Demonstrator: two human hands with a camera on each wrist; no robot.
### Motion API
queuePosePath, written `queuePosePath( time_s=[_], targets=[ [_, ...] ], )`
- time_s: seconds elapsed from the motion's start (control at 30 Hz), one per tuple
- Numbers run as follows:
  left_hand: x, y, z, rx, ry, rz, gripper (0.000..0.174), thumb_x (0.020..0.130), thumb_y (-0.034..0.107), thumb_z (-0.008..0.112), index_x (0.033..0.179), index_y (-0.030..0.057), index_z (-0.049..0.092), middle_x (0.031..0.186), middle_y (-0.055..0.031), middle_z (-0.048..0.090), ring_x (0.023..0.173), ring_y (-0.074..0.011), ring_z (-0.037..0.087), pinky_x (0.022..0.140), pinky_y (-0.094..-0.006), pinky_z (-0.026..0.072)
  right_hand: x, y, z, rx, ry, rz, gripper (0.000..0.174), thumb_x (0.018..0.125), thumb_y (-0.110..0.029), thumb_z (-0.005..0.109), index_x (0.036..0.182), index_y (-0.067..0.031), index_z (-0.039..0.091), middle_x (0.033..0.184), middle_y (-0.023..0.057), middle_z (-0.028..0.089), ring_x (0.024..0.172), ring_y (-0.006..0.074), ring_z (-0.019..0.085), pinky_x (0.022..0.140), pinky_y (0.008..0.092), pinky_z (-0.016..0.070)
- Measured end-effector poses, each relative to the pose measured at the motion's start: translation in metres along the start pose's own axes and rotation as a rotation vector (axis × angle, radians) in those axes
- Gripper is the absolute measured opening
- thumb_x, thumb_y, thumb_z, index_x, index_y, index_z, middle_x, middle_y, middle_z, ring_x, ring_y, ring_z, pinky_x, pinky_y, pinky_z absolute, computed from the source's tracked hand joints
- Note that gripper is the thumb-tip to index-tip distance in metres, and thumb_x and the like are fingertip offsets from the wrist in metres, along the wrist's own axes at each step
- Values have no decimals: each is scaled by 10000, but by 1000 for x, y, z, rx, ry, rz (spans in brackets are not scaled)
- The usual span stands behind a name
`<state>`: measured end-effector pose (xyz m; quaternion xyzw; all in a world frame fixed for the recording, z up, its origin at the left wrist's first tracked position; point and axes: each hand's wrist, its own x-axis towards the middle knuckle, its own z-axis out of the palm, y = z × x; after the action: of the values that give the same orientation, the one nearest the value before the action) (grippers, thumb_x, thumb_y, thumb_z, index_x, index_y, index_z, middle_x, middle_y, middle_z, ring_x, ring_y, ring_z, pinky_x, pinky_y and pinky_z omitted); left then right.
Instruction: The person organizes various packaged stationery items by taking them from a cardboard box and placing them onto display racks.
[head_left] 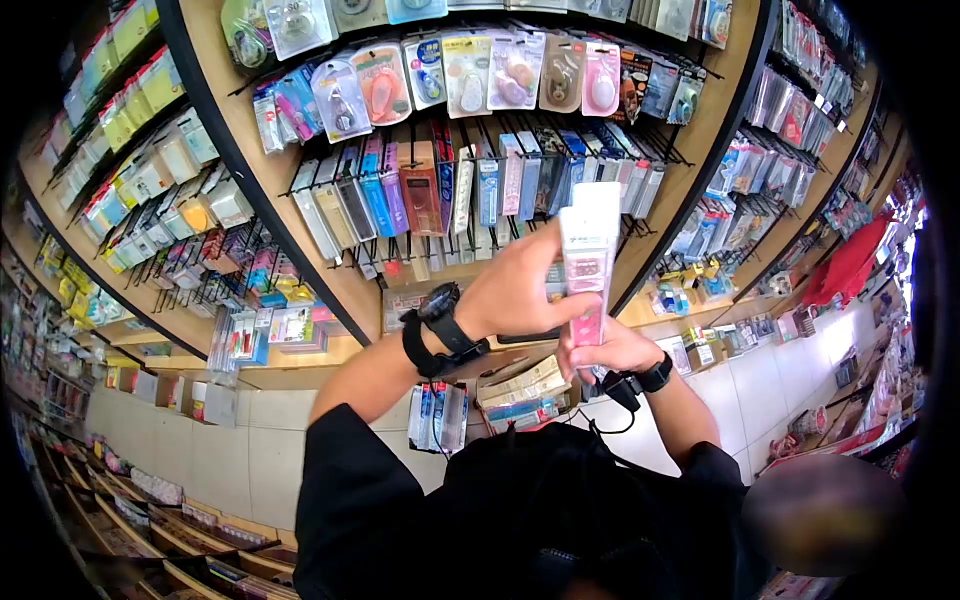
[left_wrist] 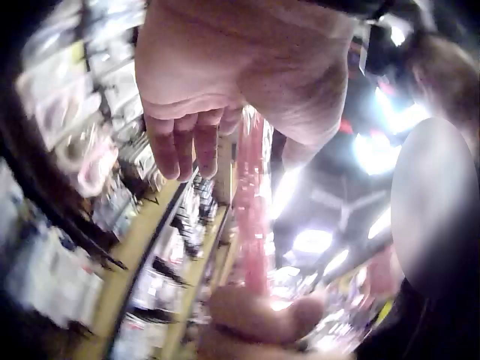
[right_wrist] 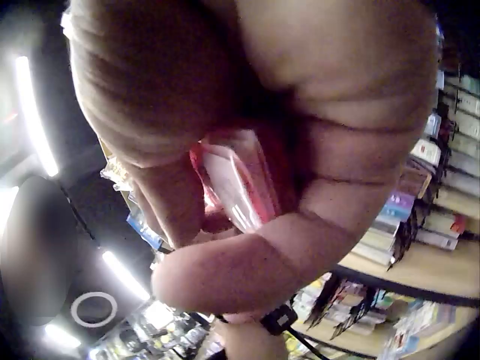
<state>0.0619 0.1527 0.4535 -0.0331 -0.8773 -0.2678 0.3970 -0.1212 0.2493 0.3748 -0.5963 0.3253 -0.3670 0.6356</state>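
In the head view, a bundle of long, slim pink packets (head_left: 586, 272) with white hang tabs stands upright in front of my chest. My left hand (head_left: 515, 285) holds it partway up, thumb across the front and fingers behind. Lower down, my right hand (head_left: 622, 350) grips the bottom end, its thumb on the front. In the left wrist view the pink packets (left_wrist: 253, 202) run edge-on from my left hand (left_wrist: 247, 82) down to my right hand (left_wrist: 259, 319). Curled fingers of my right hand (right_wrist: 337, 172) surround the packets (right_wrist: 240, 176) in the right wrist view.
A shelf unit faces me, with slim packs (head_left: 422, 195) hanging on hooks below a row of blister packs (head_left: 465, 80). Near the floor are an open carton (head_left: 530, 385) and a clear box of blue packs (head_left: 438, 415). More racks (head_left: 175, 200) flank both sides.
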Motion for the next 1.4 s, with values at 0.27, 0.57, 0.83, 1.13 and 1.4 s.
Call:
queuePosePath(
  time_s=[0.27, 0.57, 0.83, 1.13, 1.4],
  targets=[
    [-15, -6, -9, -1288, 234, -41, 644, 854, 171, 579, 1380, 146, 209, 817, -138, 546, 683, -236, 599, 628, -362, 534, 27, 7, 39, 145, -282, 87, 303, 855, -189, 624, 1061, 5, 515, 897, 127, 638, 779, 163, 634, 493, 233, 478],
    [-43, -8, 0, -1140, 513, -29, 453, 877, 176, 569, 1274, 180, 350, 822, -82, 483, 595, -158, 509, 522, -287, 482, 14, 28, 68, 496, 94, 56, 493, 791, -123, 691, 1190, 13, 436, 966, 120, 604, 859, 173, 611, 569, 208, 477],
    [-63, 5, -2, -1288, 554, -130, 476, 884, 130, 491, 1309, 129, 277, 654, -17, 384, 514, -101, 380, 495, -263, 386, 2, 44, 83, 649, 215, 30, 501, 809, -37, 645, 1241, 7, 394, 1030, 107, 593, 892, 188, 632, 593, 207, 486],
    [-85, -4, 0, -1316, 684, -232, 221, 880, 127, 491, 1084, 40, 503, 657, -5, 376, 569, -122, 398, 549, -279, 371, -2, 58, 84, 678, 200, 38, 441, 878, -98, 564, 1266, 10, 384, 1062, 139, 589, 802, 154, 611, 560, 214, 437],
    [-102, -24, 3, -1360, 642, -228, 278, 851, 145, 555, 1112, 88, 478, 732, -29, 443, 676, -178, 514, 677, -354, 453, 11, 47, 96, 747, 327, 101, 395, 861, -47, 528, 1229, 42, 413, 886, 152, 593, 682, 146, 528, 558, 223, 390]
  ],
)
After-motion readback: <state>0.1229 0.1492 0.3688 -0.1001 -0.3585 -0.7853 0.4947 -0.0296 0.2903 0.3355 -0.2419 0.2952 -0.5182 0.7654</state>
